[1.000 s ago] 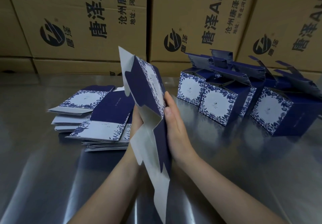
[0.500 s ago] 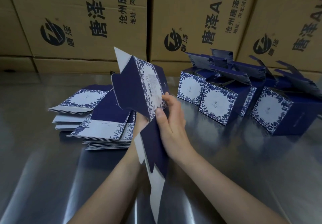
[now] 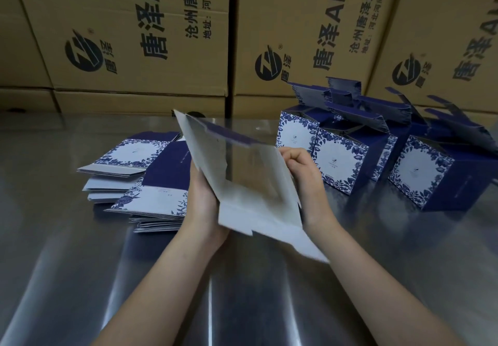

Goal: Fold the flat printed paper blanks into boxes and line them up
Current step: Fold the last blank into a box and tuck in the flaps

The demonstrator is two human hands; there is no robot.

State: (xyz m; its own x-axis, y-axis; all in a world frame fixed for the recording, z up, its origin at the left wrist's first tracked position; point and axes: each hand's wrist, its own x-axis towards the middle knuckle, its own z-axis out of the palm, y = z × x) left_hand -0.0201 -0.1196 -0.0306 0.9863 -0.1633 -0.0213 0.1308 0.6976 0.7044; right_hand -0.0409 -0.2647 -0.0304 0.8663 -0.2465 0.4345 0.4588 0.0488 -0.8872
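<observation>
Since earlier frame, blue-and-white floral printed paper blank (image 3: pixel 250 184) swings open into sleeve, white inside facing me, held above steel table (image 3: pixel 80 278). Grip: left hand (image 3: pixel 202 200) clasps left wall, right hand (image 3: pixel 304 178) pinches right edge. I judge card light, springy, crease-prone: hold beside scored folds.

I log table (image 3: pixel 80 278) under everything. Held blank (image 3: pixel 242 184) at centre, above table, between left hand (image 3: pixel 202 205) at its left edge and right hand (image 3: pixel 304 173) at its right edge. Flat blanks (image 3: pixel 151 184) on table left of left hand, in two piles (nearer one overlaps farther one from my view). Folded boxes (image 3: pixel 339 162) on table right of right hand, row running far-left to near-right, neighbours touching or just beside; more boxes behind row. Cartons (image 3: pixel 134 36) stacked behind table, along far edge.
</observation>
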